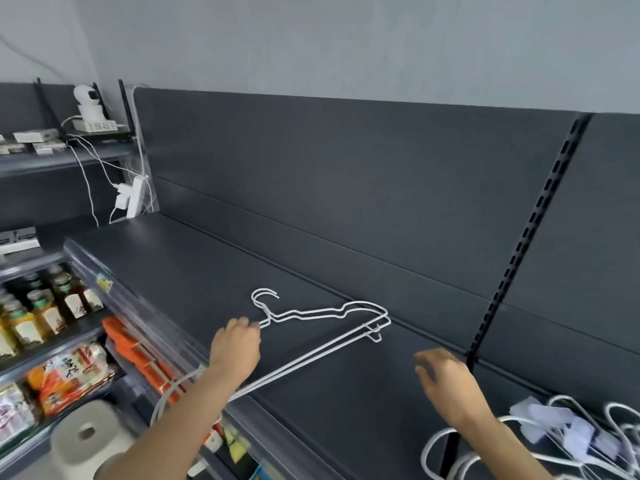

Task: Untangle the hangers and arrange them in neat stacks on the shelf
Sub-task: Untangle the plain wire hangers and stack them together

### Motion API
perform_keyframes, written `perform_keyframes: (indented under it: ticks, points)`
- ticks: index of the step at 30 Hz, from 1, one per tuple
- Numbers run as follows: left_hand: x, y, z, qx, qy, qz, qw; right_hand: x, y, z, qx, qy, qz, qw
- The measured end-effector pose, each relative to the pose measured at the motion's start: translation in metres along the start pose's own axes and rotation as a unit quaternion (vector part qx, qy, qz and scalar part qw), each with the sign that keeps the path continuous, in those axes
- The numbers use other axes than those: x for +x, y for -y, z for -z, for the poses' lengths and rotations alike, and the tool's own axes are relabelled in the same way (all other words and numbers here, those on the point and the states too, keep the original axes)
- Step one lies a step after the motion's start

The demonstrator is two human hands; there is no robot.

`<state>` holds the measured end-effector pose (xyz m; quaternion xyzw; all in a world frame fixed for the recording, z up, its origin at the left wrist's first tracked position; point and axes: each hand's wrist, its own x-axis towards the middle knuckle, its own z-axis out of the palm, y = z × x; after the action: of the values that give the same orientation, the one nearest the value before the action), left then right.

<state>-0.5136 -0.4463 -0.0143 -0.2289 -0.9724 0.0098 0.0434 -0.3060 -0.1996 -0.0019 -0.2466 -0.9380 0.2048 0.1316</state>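
Hands at work over a dark shop shelf (346,403): the person's left hand (235,344) has its fingers curled at the neck of the stacked hangers (311,358) and appears to pinch the wire just below the hooks. The right hand (446,379), blurred, hangs over the shelf with its fingers spread and nothing in them.

To the right, at the near edge of the shelf, lies a tangle of hangers (561,441), white loops crossing one another with pale tags among them. It looks light but snag-prone, best drawn apart one hook at a time rather than lifted whole.

The stacked hangers, at least two, lie flat near the middle of the shelf, one outline just off the other. They are thin white wire, so they should be light, springy rather than rigid, and quick to slide on the smooth shelf. The neck, where the wire twists together, seems the firmest place to hold.

Their long bottom bars run diagonally, from the shelf's front edge under the left forearm to the far right. The hooks (264,295) point back and to the left.
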Motion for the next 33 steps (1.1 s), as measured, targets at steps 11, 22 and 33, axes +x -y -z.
perform_keyframes:
  ticks: [11,22,33]
  points:
    - [-0.043,-0.143,0.031,-0.113,0.0,-0.234,0.966,-0.066,-0.048,0.05,-0.124,-0.024,-0.054,0.991]
    - [-0.149,-0.308,0.074,-0.187,0.013,-0.415,0.89,-0.202,-0.167,0.139,-0.135,-0.117,-0.197,0.964]
    - [-0.295,-0.498,0.087,-0.223,0.046,-0.469,0.854,-0.356,-0.321,0.234,-0.132,-0.148,-0.265,0.944]
